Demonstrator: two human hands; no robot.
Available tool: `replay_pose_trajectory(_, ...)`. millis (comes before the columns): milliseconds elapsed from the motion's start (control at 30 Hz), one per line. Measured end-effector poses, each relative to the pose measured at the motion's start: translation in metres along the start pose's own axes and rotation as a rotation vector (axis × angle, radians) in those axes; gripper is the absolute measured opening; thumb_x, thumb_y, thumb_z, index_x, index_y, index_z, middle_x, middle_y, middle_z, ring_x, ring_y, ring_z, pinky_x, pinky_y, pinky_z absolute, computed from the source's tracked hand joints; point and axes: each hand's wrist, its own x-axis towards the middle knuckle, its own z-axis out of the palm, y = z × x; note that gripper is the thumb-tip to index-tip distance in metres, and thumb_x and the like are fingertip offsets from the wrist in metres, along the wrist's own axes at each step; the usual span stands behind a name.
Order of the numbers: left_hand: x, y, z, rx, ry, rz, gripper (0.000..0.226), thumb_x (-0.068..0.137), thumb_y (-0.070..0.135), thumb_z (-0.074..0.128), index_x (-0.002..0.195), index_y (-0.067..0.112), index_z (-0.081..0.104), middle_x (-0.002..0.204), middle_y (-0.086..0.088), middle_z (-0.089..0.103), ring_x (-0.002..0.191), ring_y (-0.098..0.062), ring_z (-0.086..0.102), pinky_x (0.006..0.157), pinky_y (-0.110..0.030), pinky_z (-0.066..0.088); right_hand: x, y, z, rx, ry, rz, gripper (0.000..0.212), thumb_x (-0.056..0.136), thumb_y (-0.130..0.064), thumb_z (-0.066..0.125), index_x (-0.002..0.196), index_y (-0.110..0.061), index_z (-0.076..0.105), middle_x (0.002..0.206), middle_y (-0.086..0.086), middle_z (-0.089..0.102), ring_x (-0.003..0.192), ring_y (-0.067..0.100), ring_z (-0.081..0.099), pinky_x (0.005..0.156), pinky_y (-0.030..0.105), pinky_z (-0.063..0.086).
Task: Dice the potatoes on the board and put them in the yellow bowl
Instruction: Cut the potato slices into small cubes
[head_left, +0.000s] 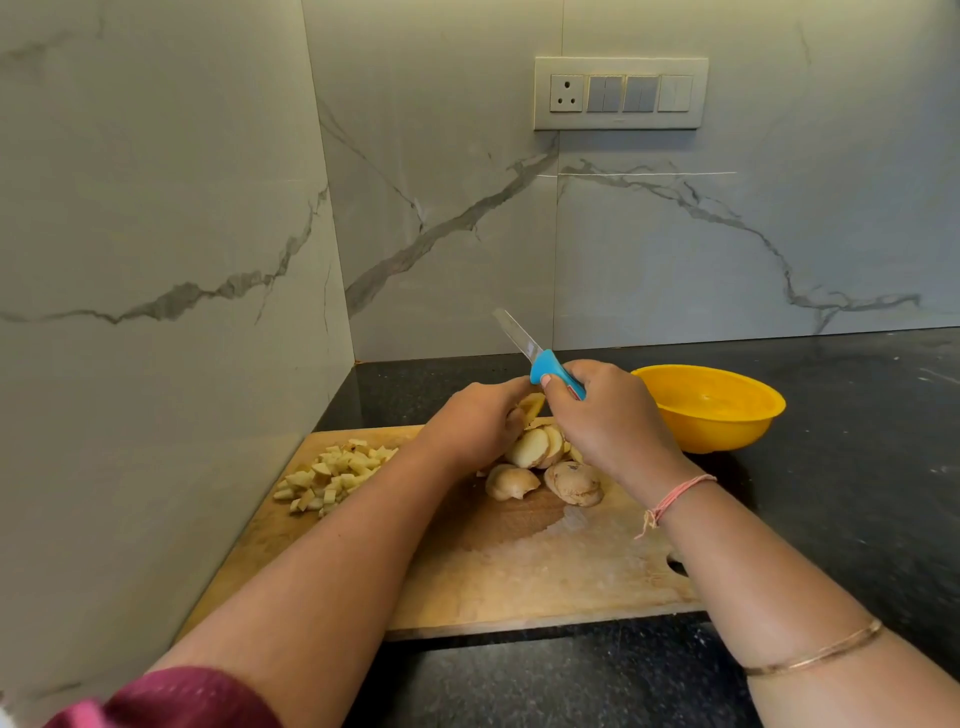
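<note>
Head view: right hand (608, 415) wrapped tight round the blue knife (550, 366), blade lifted clear, left hand (478, 421) pinching potato slices (535, 447) mid-board (519, 571), so best stack them flat, fingertips tucked, before cutting, with diced pile (332, 475) at left and yellow bowl (727, 421) just beyond the board.

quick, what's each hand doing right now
Left hand: fingers curled round a potato piece.
Right hand: gripping the knife, blade raised off the board.
</note>
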Motion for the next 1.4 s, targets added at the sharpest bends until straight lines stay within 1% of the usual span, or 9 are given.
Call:
replay_pose_trajectory(133, -0.003, -0.002, -0.001, -0.034, -0.004, -0.003, 0.042, 0.101, 0.015, 0.041, 0.141, 0.027, 0.044, 0.123, -0.003, 0.062, 0.086, -0.011, 0.060, 0.077, -0.024, 0.051, 0.000, 0.001, 0.000, 0.003, 0.008, 0.002, 0.031, 0.098, -0.033, 0.045, 0.112, -0.011, 0.062, 0.086, -0.003, 0.056, 0.069, 0.009, 0.050, 0.053, 0.011, 0.036)
replay_pose_trajectory(200, -0.005, -0.003, -0.001, -0.073, 0.022, -0.018, 0.037, 0.100, 0.019, 0.045, 0.136, 0.025, 0.049, 0.119, -0.001, 0.063, 0.076, -0.007, 0.056, 0.067, -0.016, 0.045, 0.000, 0.001, 0.000, 0.012, 0.012, 0.004, 0.031, 0.098, -0.032, 0.045, 0.111, -0.010, 0.062, 0.085, -0.002, 0.056, 0.066, 0.009, 0.050, 0.053, 0.011, 0.037)
replay_pose_trajectory(333, -0.009, -0.004, -0.005, -0.159, 0.106, -0.091, 0.029, 0.096, 0.022, 0.055, 0.125, 0.025, 0.056, 0.108, 0.002, 0.063, 0.089, -0.010, 0.059, 0.079, -0.022, 0.053, 0.001, 0.001, 0.000, 0.013, 0.014, 0.003, 0.031, 0.098, -0.032, 0.046, 0.115, -0.011, 0.061, 0.088, -0.003, 0.055, 0.072, 0.009, 0.051, 0.054, 0.010, 0.037)
replay_pose_trajectory(467, -0.013, -0.008, -0.016, -0.237, 0.171, -0.178, 0.023, 0.095, 0.016, 0.055, 0.117, 0.025, 0.058, 0.107, 0.004, 0.059, 0.085, -0.009, 0.057, 0.071, -0.017, 0.047, 0.000, 0.001, 0.001, 0.011, 0.012, 0.002, 0.032, 0.098, -0.031, 0.045, 0.117, -0.011, 0.061, 0.091, -0.002, 0.056, 0.072, 0.008, 0.049, 0.053, 0.009, 0.035)
replay_pose_trajectory(767, -0.054, -0.018, -0.049, -0.306, -0.012, -0.338, 0.030, 0.090, 0.014, 0.064, 0.118, 0.023, 0.062, 0.126, -0.002, 0.057, 0.108, -0.016, 0.057, 0.094, -0.030, 0.049, -0.002, -0.001, 0.002, 0.008, -0.012, 0.002, 0.032, 0.098, -0.032, 0.045, 0.116, -0.010, 0.060, 0.096, 0.001, 0.061, 0.075, 0.009, 0.050, 0.056, 0.009, 0.037)
replay_pose_trajectory(1000, -0.073, -0.006, -0.058, -0.251, -0.126, -0.283, 0.037, 0.085, 0.016, 0.070, 0.120, 0.024, 0.061, 0.127, 0.002, 0.056, 0.111, -0.012, 0.050, 0.088, -0.023, 0.040, -0.005, -0.005, 0.002, 0.003, -0.056, 0.007, 0.035, 0.098, -0.033, 0.045, 0.121, -0.011, 0.059, 0.103, 0.004, 0.063, 0.079, 0.010, 0.053, 0.057, 0.012, 0.040)
replay_pose_trajectory(1133, -0.075, -0.008, -0.059, -0.186, -0.170, -0.312, 0.033, 0.083, 0.016, 0.072, 0.111, 0.028, 0.060, 0.125, 0.001, 0.058, 0.107, -0.014, 0.055, 0.085, -0.026, 0.051, -0.007, -0.010, 0.000, 0.024, -0.136, 0.015, 0.035, 0.098, -0.033, 0.045, 0.123, -0.012, 0.057, 0.092, 0.001, 0.060, 0.073, 0.011, 0.055, 0.056, 0.016, 0.044)
replay_pose_trajectory(1300, -0.076, -0.011, -0.060, -0.108, -0.230, -0.324, 0.043, 0.082, 0.015, 0.073, 0.121, 0.028, 0.060, 0.127, 0.002, 0.056, 0.112, -0.015, 0.055, 0.089, -0.026, 0.051, -0.012, -0.025, -0.004, 0.231, -0.375, 0.137, 0.026, 0.099, -0.032, 0.042, 0.111, -0.013, 0.056, 0.065, 0.003, 0.059, 0.037, 0.005, 0.049, 0.035, 0.015, 0.036)
replay_pose_trajectory(1400, -0.075, -0.012, -0.059, -0.085, -0.261, -0.326, 0.044, 0.083, 0.015, 0.072, 0.123, 0.026, 0.058, 0.128, 0.004, 0.057, 0.113, -0.013, 0.054, 0.090, -0.023, 0.047, -0.021, -0.036, -0.001, 0.407, -0.542, 0.206, 0.023, 0.101, -0.028, 0.041, 0.107, -0.010, 0.052, 0.067, 0.010, 0.064, 0.039, 0.010, 0.054, 0.037, 0.018, 0.043)
